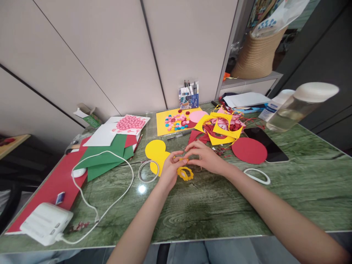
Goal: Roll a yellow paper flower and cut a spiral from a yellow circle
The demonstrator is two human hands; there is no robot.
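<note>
Over the middle of the table, my left hand (pixel 171 169) and my right hand (pixel 205 157) meet at the fingertips. Both pinch a small orange-yellow piece (pixel 184 160), probably paper, mostly covered by the fingers. Just below it is a yellow scalloped paper ring (pixel 185 178); I cannot tell if it is attached or lies on the table. Yellow paper circles (pixel 155 149) lie beside my left hand, partly under it. A roll of tape (pixel 140 172) rests against them. Dark red paper scraps (pixel 198 136) lie behind my right hand.
Yellow paper offcuts (pixel 228 137), a red paper circle (pixel 249 150), a phone (pixel 271 146) and a white ring (pixel 258 176) lie right. A bottle (pixel 291 110) stands behind. Left are green paper sheets (pixel 106 157), a white cable (pixel 121 198) and a white charger (pixel 45 223).
</note>
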